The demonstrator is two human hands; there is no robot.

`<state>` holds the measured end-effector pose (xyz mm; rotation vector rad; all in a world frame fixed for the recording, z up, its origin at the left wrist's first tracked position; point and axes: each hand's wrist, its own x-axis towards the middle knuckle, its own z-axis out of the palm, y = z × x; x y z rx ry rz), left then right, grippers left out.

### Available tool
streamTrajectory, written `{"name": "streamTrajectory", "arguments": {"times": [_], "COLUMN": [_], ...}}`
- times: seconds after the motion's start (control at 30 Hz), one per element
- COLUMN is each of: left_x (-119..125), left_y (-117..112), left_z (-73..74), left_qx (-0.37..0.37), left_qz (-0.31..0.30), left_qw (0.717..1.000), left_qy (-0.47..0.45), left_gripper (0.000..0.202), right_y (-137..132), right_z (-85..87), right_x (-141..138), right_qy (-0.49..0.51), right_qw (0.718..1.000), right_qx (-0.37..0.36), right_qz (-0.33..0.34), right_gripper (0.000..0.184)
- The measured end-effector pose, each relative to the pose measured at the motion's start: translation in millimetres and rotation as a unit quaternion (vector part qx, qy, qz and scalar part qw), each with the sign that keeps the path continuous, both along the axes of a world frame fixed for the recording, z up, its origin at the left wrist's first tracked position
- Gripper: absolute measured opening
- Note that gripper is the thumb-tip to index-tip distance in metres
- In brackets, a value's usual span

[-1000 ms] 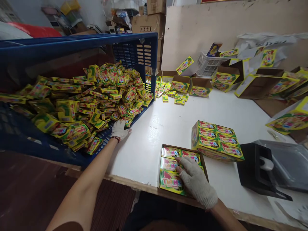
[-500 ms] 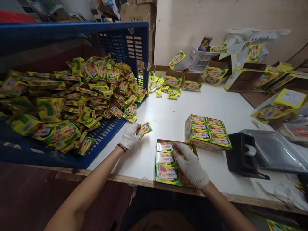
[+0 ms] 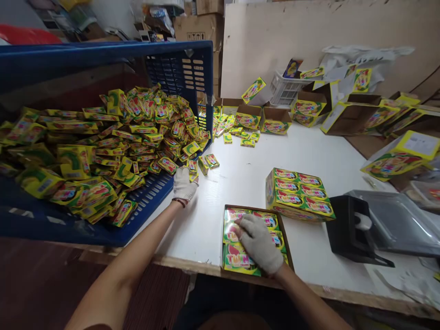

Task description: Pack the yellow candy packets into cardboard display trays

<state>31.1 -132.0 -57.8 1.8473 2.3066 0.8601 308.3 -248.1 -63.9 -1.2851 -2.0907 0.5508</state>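
My left hand (image 3: 185,184), in a white work glove, is at the front edge of the blue crate (image 3: 154,208). Its fingers are curled at a small yellow-green candy box (image 3: 194,177), partly covering it. Two more small boxes, one of them an upright candy box (image 3: 203,165), stand just beyond. My gloved right hand (image 3: 261,242) is over an open display carton (image 3: 288,256) filled with rows of "TWINS" candy boxes. Its bunched fingertips are down on a candy box (image 3: 231,233) in the left row; the palm hides part of the contents.
A heap of loose candy boxes (image 3: 134,133) fills the crate on the left. A filled display carton (image 3: 299,195) sits right of my work, beside a black tape dispenser (image 3: 354,229). Empty display cartons (image 3: 277,121) and a white basket (image 3: 288,89) line the back.
My left hand has moved up and slightly left to the crate's edge; the candy box it held is no longer in view there. My right hand has shifted left across the carton.
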Motion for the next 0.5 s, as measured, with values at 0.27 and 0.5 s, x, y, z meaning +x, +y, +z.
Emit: {"name": "streamTrajectory", "arguments": {"times": [0.27,0.5], "left_x": [-2.0,8.2], "left_y": [56.7,51.7], "left_z": [-12.1,-12.9], "left_qx": [-0.093,-0.129], "left_qz": [0.085,0.020], "left_qw": [0.992,0.991], "left_qy": [0.025,-0.004], "left_gripper": [0.059,0.045], "right_y": [-8.2,-8.0], "right_z": [-9.8,-10.0], "right_x": [-11.3,-10.6], "right_qy": [-0.053,-0.028], "right_qw": [0.994,0.994], "right_qx": [0.100,0.101], "right_qz": [-0.007,-0.006], "right_gripper": [0.019,0.018]}}
